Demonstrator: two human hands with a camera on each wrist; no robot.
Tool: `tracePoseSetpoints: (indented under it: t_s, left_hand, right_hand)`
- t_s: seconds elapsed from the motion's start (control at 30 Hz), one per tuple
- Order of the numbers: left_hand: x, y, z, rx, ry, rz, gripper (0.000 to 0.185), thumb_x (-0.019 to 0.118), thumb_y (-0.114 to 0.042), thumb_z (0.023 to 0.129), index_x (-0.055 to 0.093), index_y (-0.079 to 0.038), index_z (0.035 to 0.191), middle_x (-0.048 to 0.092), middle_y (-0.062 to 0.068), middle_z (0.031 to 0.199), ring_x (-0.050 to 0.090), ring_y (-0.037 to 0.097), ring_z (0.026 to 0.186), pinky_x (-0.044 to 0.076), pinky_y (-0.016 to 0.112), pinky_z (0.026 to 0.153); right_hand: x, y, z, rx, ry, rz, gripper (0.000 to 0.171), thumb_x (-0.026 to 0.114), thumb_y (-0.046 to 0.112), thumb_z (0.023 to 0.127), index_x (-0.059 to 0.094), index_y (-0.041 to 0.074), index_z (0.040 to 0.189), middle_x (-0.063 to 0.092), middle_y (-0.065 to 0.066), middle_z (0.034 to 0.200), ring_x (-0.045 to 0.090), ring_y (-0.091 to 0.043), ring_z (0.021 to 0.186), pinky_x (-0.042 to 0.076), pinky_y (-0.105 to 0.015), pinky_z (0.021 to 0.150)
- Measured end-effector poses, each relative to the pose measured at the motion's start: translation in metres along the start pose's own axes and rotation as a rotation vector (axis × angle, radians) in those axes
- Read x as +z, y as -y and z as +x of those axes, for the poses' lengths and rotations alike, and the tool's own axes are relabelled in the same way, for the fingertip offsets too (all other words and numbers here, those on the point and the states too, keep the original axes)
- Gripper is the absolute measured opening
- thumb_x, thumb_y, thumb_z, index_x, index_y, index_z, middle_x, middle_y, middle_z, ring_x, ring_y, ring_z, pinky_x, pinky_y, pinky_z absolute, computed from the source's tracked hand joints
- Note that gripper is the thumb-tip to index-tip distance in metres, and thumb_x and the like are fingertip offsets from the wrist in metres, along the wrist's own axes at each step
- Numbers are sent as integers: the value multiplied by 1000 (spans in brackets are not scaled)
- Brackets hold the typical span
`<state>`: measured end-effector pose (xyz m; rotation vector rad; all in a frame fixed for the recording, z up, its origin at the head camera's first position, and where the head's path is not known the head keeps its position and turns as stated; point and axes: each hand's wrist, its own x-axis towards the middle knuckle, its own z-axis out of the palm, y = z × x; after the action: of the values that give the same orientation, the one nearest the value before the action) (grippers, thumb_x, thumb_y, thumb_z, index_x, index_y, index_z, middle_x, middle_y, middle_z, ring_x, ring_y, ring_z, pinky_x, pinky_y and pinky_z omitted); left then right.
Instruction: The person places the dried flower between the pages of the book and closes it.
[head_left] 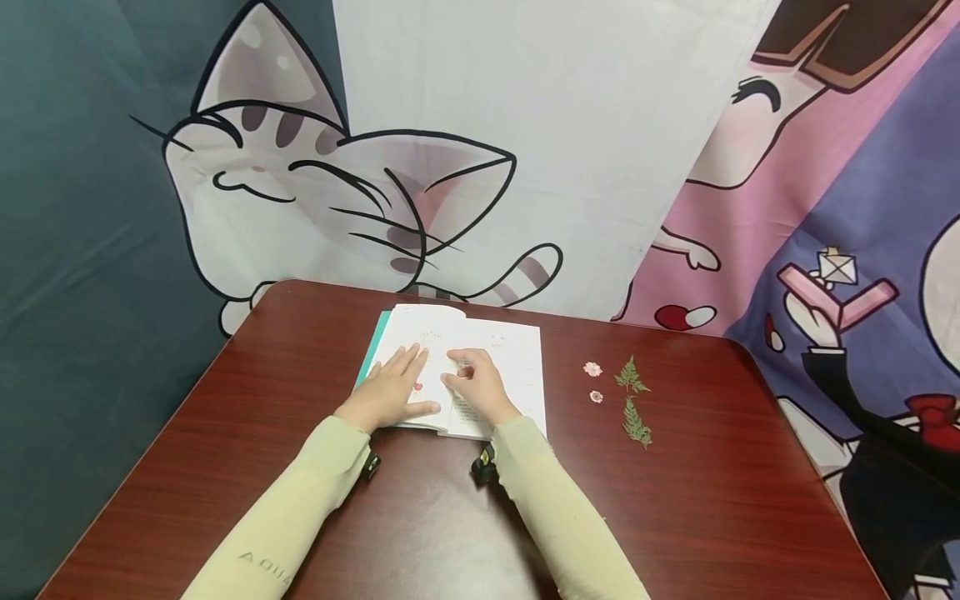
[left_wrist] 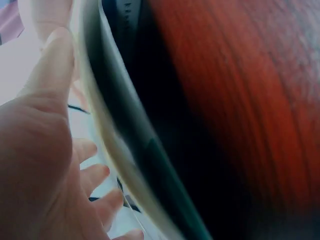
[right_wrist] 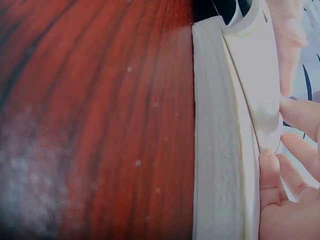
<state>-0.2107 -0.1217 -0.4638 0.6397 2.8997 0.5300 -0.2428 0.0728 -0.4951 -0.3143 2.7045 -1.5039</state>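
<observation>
An open white book (head_left: 510, 350) with a teal cover lies on the dark red table (head_left: 675, 500). My left hand (head_left: 397, 383) rests flat on the left page, fingers straight, beside a small pink flower (head_left: 417, 386) on the paper. My right hand (head_left: 467, 371) lies on the right page near the spine with its fingers curled. In the right wrist view the right hand (right_wrist: 287, 150) pinches the lifted edge of a page above the page block (right_wrist: 220, 150). The left wrist view shows my left hand (left_wrist: 35, 150) beside the book's edge (left_wrist: 125, 150).
To the right of the book lie two small pink pressed flowers (head_left: 592, 368) (head_left: 596, 397) and two green fern sprigs (head_left: 632, 377) (head_left: 637, 423). A cartoon cat cloth (head_left: 300, 192) hangs behind the table. The table's near edge is out of frame.
</observation>
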Motion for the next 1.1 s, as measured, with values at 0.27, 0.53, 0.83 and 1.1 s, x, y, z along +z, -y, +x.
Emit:
tracePoseSetpoints:
  t_s: [0.27, 0.53, 0.83, 1.1]
  left_hand:
    - [3, -1, 1, -17, 46, -11, 92, 66, -51, 95, 24, -1, 160, 19, 22, 166, 18, 47, 151, 25, 72, 111]
    - [4, 3, 0, -53, 113, -40, 92, 64, -49, 97, 19, -2, 161, 14, 22, 167, 14, 49, 151, 22, 71, 113]
    - [4, 4, -1, -61, 143, -48, 91, 64, -48, 98, 18, -2, 161, 12, 23, 167, 12, 49, 151, 19, 72, 113]
    - [7, 5, 0, -61, 133, -41, 92, 64, -49, 97, 18, -2, 161, 13, 23, 167, 11, 48, 152, 17, 73, 113]
  right_hand:
    - [-7, -2, -2, -28, 26, 15, 40, 69, 9, 92, 66, 7, 132, 58, -13, 132, 60, -22, 102, 49, -39, 95]
    - [-30, -3, -7, 25, 79, 143, 36, 61, 11, 98, 64, 8, 134, 61, -13, 135, 67, -27, 107, 58, -38, 85]
    - [-71, -9, -18, -24, -87, 111, 27, 64, 5, 94, 70, 5, 121, 70, -14, 115, 66, -29, 99, 53, -40, 89]
    - [-106, -17, -36, 12, -225, -2, 26, 65, 5, 93, 69, 0, 118, 71, -16, 110, 65, -30, 100, 51, -45, 91]
